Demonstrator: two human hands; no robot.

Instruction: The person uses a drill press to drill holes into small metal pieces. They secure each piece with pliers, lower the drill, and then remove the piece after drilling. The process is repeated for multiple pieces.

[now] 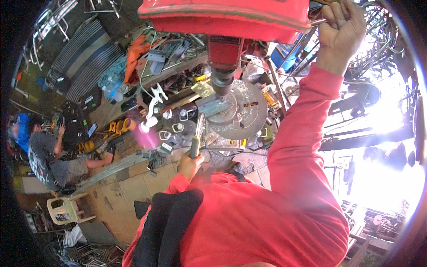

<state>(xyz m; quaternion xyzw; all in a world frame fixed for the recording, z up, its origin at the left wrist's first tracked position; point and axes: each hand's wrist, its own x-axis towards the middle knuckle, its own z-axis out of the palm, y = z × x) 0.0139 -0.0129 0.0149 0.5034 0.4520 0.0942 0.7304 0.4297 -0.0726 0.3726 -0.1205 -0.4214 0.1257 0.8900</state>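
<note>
Metal plate [214,106] under chuck [222,79], shavings [243,92] around

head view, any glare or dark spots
Head view: glare whites out much of the right side, beyond the red right sleeve; head view: a pink smear, perhaps lens flare, sits up and left of the left hand; head view: corners fall to black around the fisheye circle.

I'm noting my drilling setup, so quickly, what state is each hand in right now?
Left hand: closed, holding a yellow-and-black tool handle.
Right hand: closed on a metal lever beside the red machine housing.
</note>
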